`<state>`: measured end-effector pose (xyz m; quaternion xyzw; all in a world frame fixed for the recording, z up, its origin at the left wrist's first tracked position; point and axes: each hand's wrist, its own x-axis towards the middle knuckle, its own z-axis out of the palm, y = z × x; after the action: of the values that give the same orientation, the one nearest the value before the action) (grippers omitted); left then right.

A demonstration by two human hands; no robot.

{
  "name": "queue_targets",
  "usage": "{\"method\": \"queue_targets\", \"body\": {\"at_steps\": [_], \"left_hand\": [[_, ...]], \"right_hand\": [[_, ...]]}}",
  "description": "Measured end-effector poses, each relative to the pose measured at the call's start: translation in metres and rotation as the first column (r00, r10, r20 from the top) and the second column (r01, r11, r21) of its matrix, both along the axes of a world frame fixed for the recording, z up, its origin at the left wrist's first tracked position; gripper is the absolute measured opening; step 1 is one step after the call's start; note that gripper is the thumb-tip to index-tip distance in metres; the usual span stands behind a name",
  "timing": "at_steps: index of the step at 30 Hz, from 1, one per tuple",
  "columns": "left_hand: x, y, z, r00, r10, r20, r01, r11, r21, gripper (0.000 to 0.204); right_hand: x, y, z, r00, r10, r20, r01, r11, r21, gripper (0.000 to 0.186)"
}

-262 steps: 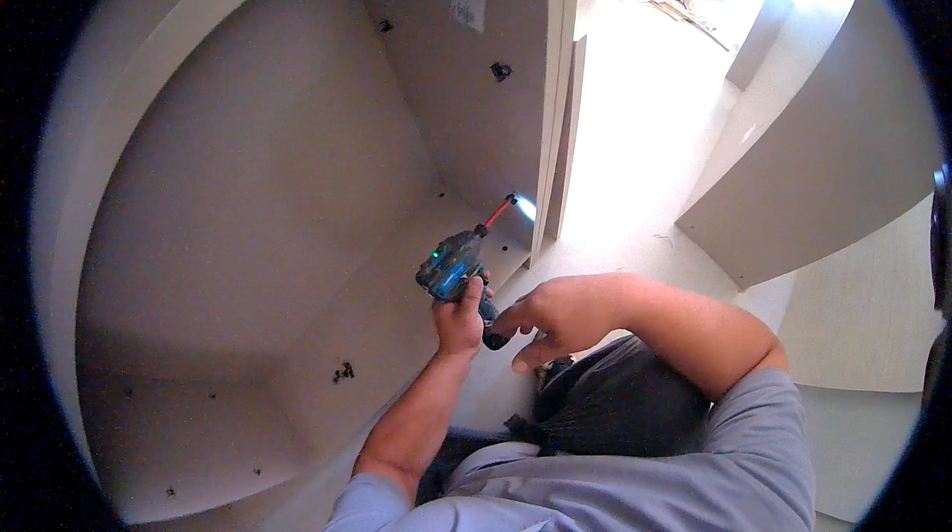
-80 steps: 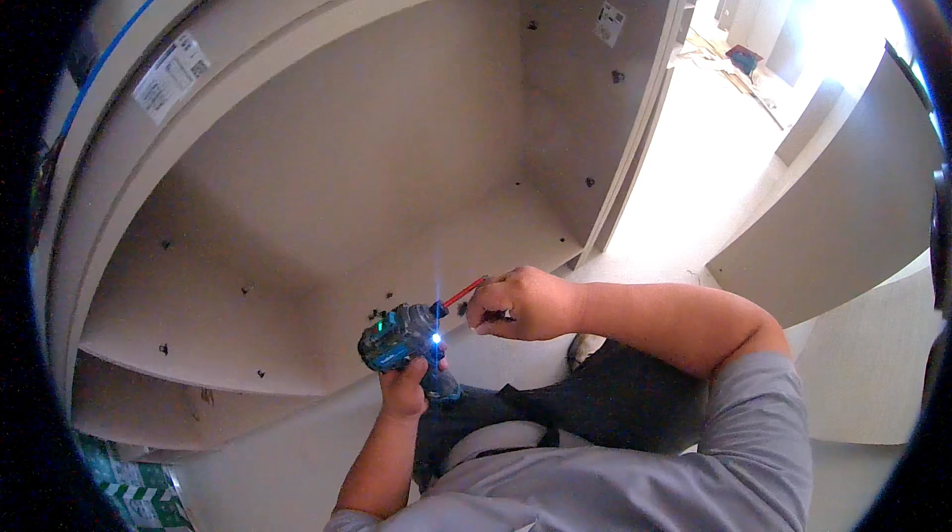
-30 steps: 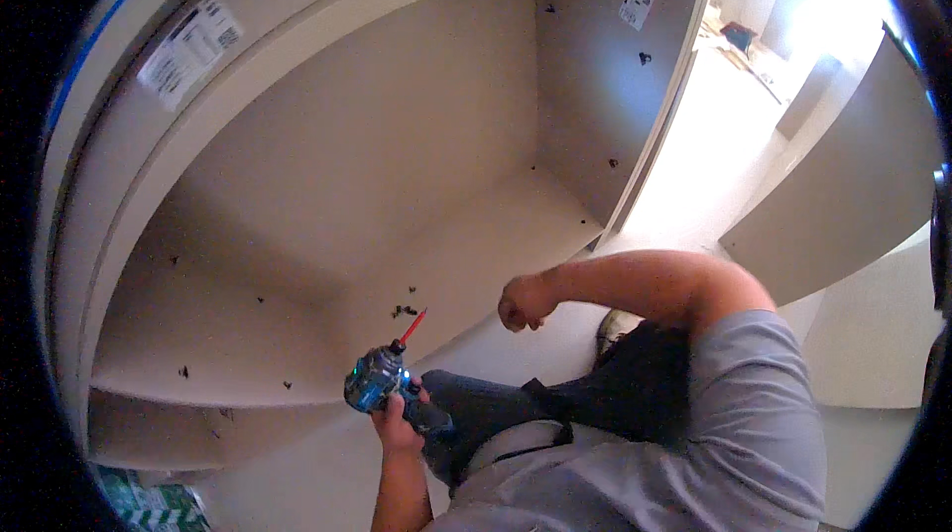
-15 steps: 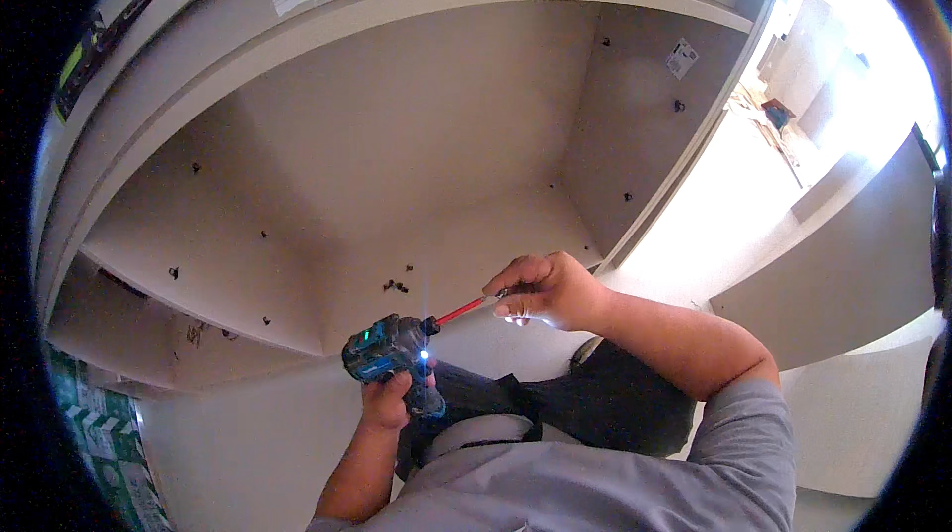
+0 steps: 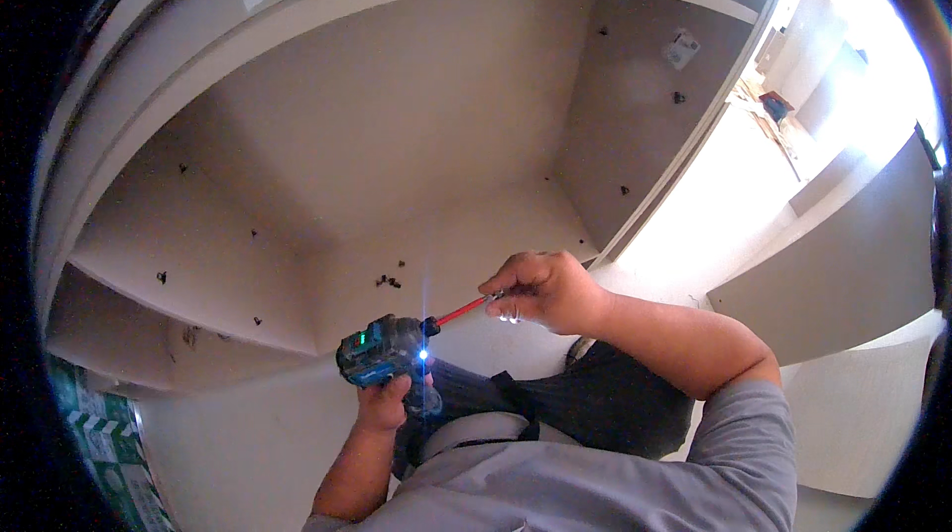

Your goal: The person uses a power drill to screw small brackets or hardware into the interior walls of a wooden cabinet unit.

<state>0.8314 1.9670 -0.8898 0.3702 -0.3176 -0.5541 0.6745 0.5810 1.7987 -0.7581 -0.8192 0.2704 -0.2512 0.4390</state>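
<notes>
My left hand (image 5: 382, 403) is wrapped round the grip of a blue and black cordless impact driver (image 5: 382, 352), whose work light is lit. A long red driver bit (image 5: 461, 313) points from it up and to the right. At the bit's tip, my right hand (image 5: 555, 292) is closed in a pinch on a small shiny metal piece (image 5: 496, 296). Its exact kind is too small to make out, and the curled fingers partly hide it. Both hands are held in front of my body, before a large open pale cabinet (image 5: 416, 106).
Several small dark fittings (image 5: 389, 281) lie on the cabinet's inner panel. Dark pegs (image 5: 679, 98) stick out of its side walls. Pale panels (image 5: 833, 244) stand at the right, and a green patterned package (image 5: 104, 433) is at the lower left.
The view has shifted a little, so the cabinet sits slightly higher and further left. My right fingers have drawn slightly closer around the bit's tip. The driver stays in my left hand.
</notes>
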Motion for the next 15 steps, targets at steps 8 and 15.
{"method": "queue_targets", "body": {"at_steps": [8, 15], "left_hand": [[0.007, 0.001, -0.012, 0.999, -0.038, -0.027, 0.038, 0.999, -0.006, 0.053], [0.009, -0.007, -0.002, 0.991, -0.042, 0.126, 0.045, 0.999, -0.025, 0.070]], "right_hand": [[0.004, 0.000, -0.003, 0.997, -0.059, 0.056, 0.042, 0.964, 0.261, 0.027], [0.007, -0.004, 0.004, 1.000, -0.022, -0.007, 0.022, 0.998, 0.055, 0.026]]}}
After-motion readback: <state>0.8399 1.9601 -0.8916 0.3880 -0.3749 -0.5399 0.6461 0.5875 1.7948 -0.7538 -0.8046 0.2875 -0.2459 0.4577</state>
